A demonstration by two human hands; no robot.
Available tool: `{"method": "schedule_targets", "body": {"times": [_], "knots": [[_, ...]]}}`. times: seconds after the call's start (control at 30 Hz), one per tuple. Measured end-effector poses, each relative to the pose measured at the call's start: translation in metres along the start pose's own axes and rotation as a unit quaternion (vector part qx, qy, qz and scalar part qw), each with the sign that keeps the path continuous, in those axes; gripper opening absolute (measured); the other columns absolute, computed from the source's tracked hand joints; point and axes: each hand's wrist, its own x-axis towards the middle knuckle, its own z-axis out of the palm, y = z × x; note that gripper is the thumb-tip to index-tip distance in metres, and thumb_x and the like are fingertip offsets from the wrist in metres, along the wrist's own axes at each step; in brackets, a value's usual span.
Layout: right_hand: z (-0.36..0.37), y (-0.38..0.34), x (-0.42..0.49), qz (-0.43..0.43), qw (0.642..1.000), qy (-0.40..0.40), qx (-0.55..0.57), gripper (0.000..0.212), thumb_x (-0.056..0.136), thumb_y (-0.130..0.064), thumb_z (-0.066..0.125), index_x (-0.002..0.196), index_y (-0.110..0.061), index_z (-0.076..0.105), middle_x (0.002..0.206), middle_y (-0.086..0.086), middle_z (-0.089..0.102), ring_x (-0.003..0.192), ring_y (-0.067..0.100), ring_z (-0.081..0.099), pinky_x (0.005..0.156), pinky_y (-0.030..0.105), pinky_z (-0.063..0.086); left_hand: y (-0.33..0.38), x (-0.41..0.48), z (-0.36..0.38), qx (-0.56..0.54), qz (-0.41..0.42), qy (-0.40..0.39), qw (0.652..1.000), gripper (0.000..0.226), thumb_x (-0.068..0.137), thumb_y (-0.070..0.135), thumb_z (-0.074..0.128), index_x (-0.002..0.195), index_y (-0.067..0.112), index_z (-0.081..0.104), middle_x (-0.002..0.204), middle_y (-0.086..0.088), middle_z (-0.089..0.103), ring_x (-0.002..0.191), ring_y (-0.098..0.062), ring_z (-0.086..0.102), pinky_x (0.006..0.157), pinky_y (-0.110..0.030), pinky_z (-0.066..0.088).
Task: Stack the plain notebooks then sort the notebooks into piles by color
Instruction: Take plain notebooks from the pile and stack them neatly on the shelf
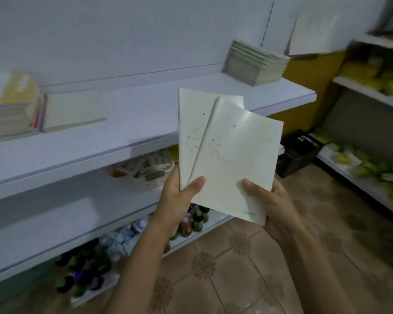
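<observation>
Both hands up front, mid-frame: left hand [179, 196] pinches the bottom edge of the rear pale notebook [188, 123], thumb on the cover; right hand [270, 200] grips the front pale notebook [238, 159] at its lower right, thumb on top, fingers hidden behind. The two notebooks overlap, fanned apart, not squared up, held in the air in front of the upper shelf [145, 123], not resting on anything. Both covers look the same pale tone with a faint constellation print, so probably one color group. Behind them, far right on that shelf, a stack of pale notebooks [254, 64] stands fairly neat, likely the pile these two belong on. Far left, a mixed pile of books [11, 114] with a yellowish cover on top and a flat pale notebook [75, 109] beside it; looks unsorted. Judgement: partway, one pile built, two in hand, left side still to go. Hard to read: left pile is blurred, colors and count unclear; cover text on the front notebook illegible; lower shelf clutter smeared; the sheet [315, 30] hanging top right can't be identified.
</observation>
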Motion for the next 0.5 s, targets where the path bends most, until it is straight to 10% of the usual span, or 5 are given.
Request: {"method": "schedule_targets", "body": {"times": [0.27, 0.5], "knots": [[-0.116, -0.037, -0.003, -0.065, 0.986, 0.133, -0.08, 0.035, 0.082, -0.014, 0.07, 0.113, -0.028, 0.061, 0.104, -0.007, 0.072, 0.09, 0.018, 0.069, 0.076, 0.042, 0.057, -0.025, 0.018, 0.127, -0.04, -0.016, -0.078, 0.996, 0.035, 0.084, 0.022, 0.062, 0.118, 0.027, 0.056, 0.105, 0.01, 0.07, 0.095, -0.008, 0.066, 0.071, -0.02, 0.054], [-0.136, -0.039, 0.044, -0.104, 0.976, 0.165, -0.092, 0.035, 0.083, -0.015, 0.07, 0.112, -0.031, 0.06, 0.101, -0.014, 0.069, 0.087, 0.007, 0.065, 0.066, 0.024, 0.046, -0.037, 0.066, 0.157, 0.0, -0.015, -0.041, 0.999, 0.028, 0.089, 0.021, 0.058, 0.114, 0.033, 0.055, 0.105, 0.011, 0.069, 0.096, -0.008, 0.066, 0.071, -0.022, 0.054]]}}
